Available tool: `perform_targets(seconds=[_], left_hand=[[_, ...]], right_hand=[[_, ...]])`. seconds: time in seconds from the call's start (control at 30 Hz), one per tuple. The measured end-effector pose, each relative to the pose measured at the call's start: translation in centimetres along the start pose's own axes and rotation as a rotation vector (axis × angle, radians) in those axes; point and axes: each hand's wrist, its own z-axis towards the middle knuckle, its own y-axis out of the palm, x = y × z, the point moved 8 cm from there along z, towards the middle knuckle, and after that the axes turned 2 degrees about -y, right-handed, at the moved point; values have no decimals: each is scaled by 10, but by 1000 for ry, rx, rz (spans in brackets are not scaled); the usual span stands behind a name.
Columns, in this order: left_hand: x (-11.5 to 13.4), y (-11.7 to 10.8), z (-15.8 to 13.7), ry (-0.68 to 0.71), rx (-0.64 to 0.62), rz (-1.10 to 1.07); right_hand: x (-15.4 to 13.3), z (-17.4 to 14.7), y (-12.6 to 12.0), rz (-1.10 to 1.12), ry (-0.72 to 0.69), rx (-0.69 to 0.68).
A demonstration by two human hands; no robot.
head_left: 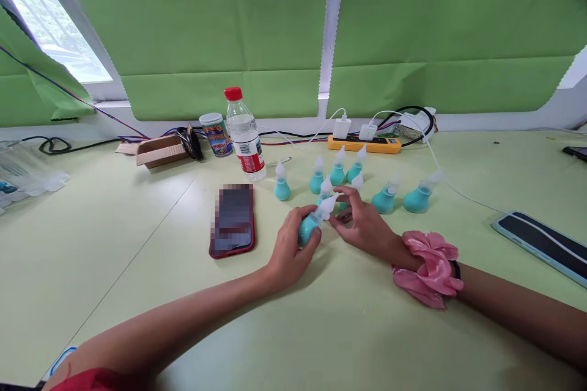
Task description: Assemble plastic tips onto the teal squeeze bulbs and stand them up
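Note:
My left hand point(293, 247) is wrapped round the teal bulb of a nasal aspirator point(308, 230), held tilted just above the table. Its translucent white tip point(327, 206) points up and to the right. At that tip, the curled thumb and fingers of my right hand point(362, 223) close in from the right; their exact contact is partly hidden. Behind my hands stand several more teal aspirators, among them one at the left point(282, 186) and one at the back point(338, 171). Two others, one nearer point(384, 200) and one farther right point(417, 198), lean over beside my right hand.
A phone in a red case point(232, 220) lies left of my hands. Behind it are a water bottle point(247, 146), a printed can point(216, 134) and an open cardboard box point(162, 151). An orange power strip point(364, 145) sits at the back; its white cable runs towards another phone point(545, 244).

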Motion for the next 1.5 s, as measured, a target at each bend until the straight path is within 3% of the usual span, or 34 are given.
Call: perform_targets(seconds=[0.17,0.27,0.33,0.4,0.5,0.57,0.63,0.7,0.8,0.9,1.03,1.13,1.3,1.5], left_hand=[[0,5,-12,-112,-123,-52],[2,14,-12,-123,-212,-93],[1,19,-11,-139,-242,-102],[-1,20,-9,-164,-247,-112],[-3,21,-10,-185,-260,-145],[-4,20,-11,-177,-257,-173],[-7,18,-12,-196,-235,-219],[-14,15,-13,-260,-198,-288],[-24,13,-13,-353,-169,-373],[-26,17,-13,-394,-203,-423],[-20,25,-13,-409,-270,-571],[-11,36,-16,-392,-404,-723],[-8,42,-19,-439,-475,-871],[-14,44,-21,-518,-469,-965]], right_hand=[[-3,-18,-20,177,-49,77],[-3,-26,-1,525,31,-170],[-4,-33,20,723,160,-385],[-1,-37,34,839,323,-474],[6,-37,42,956,502,-468],[9,-34,42,1017,547,-462],[18,-31,36,940,547,-386],[22,-27,26,670,424,-322],[7,-26,19,171,77,-329],[-5,-29,15,-68,-93,-274],[-17,-28,-10,27,-155,2],[-28,-28,-22,169,-247,124],[-41,-29,-28,280,-378,175],[-39,-26,-29,397,-385,172]])
